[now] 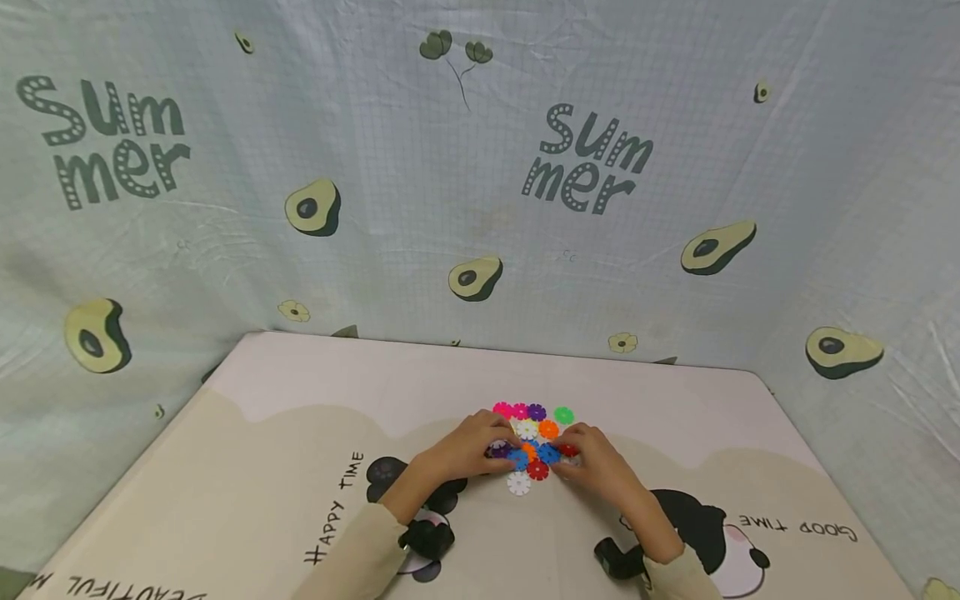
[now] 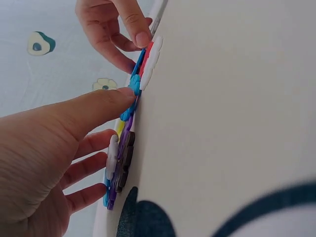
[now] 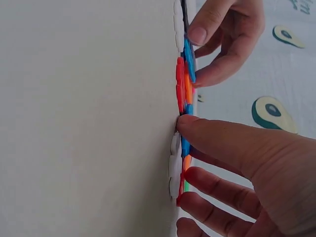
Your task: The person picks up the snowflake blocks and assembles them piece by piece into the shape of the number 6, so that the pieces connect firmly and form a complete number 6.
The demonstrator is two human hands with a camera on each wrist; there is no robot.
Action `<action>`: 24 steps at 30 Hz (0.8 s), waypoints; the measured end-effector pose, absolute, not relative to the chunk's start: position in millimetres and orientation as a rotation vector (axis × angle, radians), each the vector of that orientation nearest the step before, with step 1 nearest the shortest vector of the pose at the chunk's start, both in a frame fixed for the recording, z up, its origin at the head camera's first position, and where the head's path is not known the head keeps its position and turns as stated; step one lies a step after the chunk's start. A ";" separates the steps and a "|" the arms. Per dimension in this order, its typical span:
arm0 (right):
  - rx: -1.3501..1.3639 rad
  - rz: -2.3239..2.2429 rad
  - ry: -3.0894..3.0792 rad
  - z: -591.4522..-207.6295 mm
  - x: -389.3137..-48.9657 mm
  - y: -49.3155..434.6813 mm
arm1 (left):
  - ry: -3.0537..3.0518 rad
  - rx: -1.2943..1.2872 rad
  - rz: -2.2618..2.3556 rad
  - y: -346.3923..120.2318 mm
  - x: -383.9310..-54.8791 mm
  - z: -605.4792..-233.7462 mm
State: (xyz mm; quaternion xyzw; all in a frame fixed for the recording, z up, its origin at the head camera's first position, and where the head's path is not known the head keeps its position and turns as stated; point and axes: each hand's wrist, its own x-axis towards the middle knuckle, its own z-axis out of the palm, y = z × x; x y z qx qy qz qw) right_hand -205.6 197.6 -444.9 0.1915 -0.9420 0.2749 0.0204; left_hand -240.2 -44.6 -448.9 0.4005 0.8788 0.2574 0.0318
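Blue is the disc (image 1: 517, 459) that the left hand (image 1: 480, 444) pinches; to its right come an orange disc (image 1: 529, 451) and the second blue disc (image 1: 548, 454), pinched by the right hand (image 1: 596, 462), all amid a colourful cluster on the counter (image 1: 300, 467). The head view shows the discs' faces; the left wrist view shows them edge-on, with the left hand's other fingers spaced apart beside a white disc (image 2: 112, 150).

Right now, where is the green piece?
In the head view, the green piece lies just beyond the right hand, behind and right of the upper orange piece.
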 end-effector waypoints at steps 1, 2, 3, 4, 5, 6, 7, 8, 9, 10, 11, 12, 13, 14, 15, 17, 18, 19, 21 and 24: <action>0.596 0.860 -2.917 -444.9 -206.1 197.9 | 2.702 1.222 0.801 -44.6 -240.7 -449.3; 0.597 0.873 -2.913 -445.1 -206.6 198.2 | 2.698 1.212 0.811 -44.5 -241.1 -449.6; 0.606 0.887 -2.906 -445.1 -206.9 198.7 | 2.694 1.203 0.822 -44.4 -241.5 -449.9; 0.608 0.902 -2.898 -445.4 -207.5 199.1 | 2.687 1.197 0.836 -44.3 -241.8 -450.0; 0.613 0.918 -2.890 -445.4 -207.9 199.4 | 2.676 1.198 0.857 -44.2 -242.1 -450.2; 0.609 0.937 -2.882 -445.6 -208.1 199.6 | 2.664 1.203 0.879 -44.0 -242.4 -450.4; 0.599 0.953 -2.877 -445.6 -208.2 199.8 | 2.650 1.211 0.903 -44.0 -242.6 -450.6; 0.585 0.974 -2.871 -445.7 -208.3 199.8 | 2.636 1.219 0.930 -44.0 -242.7 -450.7; 0.569 0.998 -2.864 -445.9 -208.3 199.8 | 2.621 1.227 0.952 -44.0 -243.2 -451.3; 0.549 1.021 -2.860 -445.9 -208.3 199.9 | 2.603 1.231 0.982 -44.0 -243.4 -451.8; 0.531 1.045 -2.857 -445.9 -208.2 199.9 | 2.586 1.232 1.007 -44.1 -243.6 -452.1; 0.516 1.069 -2.853 -446.3 -208.2 200.2 | 2.569 1.224 1.032 -44.2 -243.7 -452.5; 0.512 1.096 -2.848 -446.2 -208.1 200.6 | 2.551 1.216 1.060 -44.2 -244.0 -452.8; 0.509 1.135 -2.844 -446.3 -208.2 201.3 | 2.525 1.205 1.096 -44.1 -244.4 -453.1; 0.513 1.173 -2.839 -446.1 -208.1 202.0 | 2.498 1.193 1.131 -44.2 -245.0 -453.7; 0.537 1.239 -2.830 -445.9 -208.6 203.8 | 2.444 1.162 1.202 -44.3 -245.8 -453.9; 0.554 1.274 -2.825 -445.8 -209.1 204.8 | 2.417 1.147 1.236 -44.4 -246.2 -454.0; 0.576 1.305 -2.818 -445.9 -209.7 205.9 | 2.394 1.137 1.267 -44.6 -246.9 -454.3; 0.627 1.345 -2.806 -446.5 -211.5 207.5 | 2.366 1.117 1.317 -45.4 -247.7 -455.0; 0.696 1.393 -2.786 -447.9 -213.5 208.2 | 2.333 1.070 1.381 -45.6 -247.7 -455.9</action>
